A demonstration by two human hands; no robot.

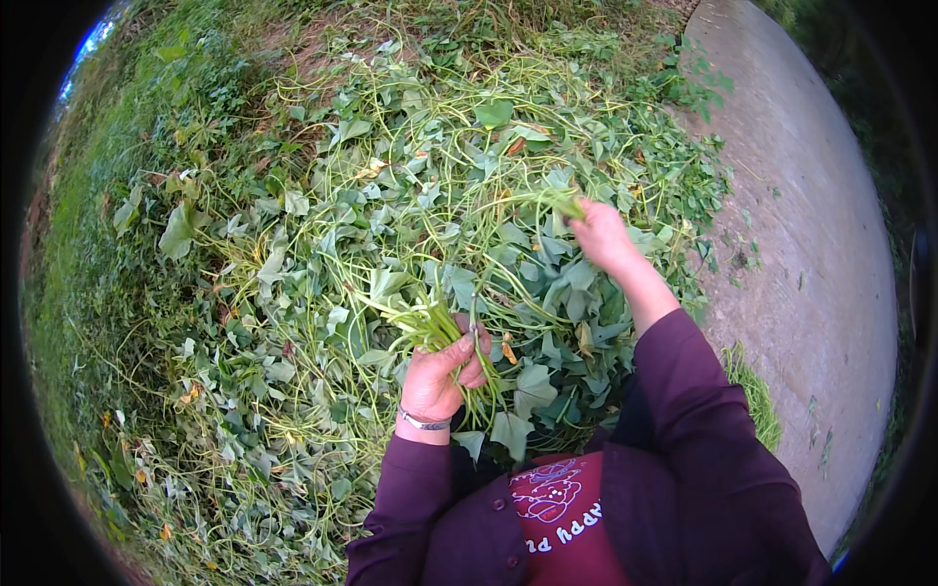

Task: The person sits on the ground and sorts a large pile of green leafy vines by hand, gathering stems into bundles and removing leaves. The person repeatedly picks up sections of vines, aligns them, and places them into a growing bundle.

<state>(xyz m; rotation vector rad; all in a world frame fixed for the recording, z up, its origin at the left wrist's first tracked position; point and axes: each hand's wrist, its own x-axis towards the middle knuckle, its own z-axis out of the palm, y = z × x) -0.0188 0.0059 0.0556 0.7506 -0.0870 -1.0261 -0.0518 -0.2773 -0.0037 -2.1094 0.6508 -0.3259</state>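
Observation:
My left hand [437, 372], with a bracelet at the wrist, is closed around a bundle of green leaf stalks [421, 322]. The cut or broken ends fan out towards the upper left, and a longer stem with a leaf [533, 390] hangs by the fingers. Farther forward and to the right, my right hand [604, 233] grips a small bunch of green stalks [563, 201]; its fingertips are partly hidden. Beneath both hands spreads a heap of sweet potato vines [410, 212], a tangle of long stems and lobed leaves, some yellowed or brown.
A concrete path [813, 242] runs along the right side, with leaf scraps scattered on it. Near my right elbow lies a pile of thin green stalks [755, 399] on the path. Grass and weeds [110, 242] cover a bank at the left.

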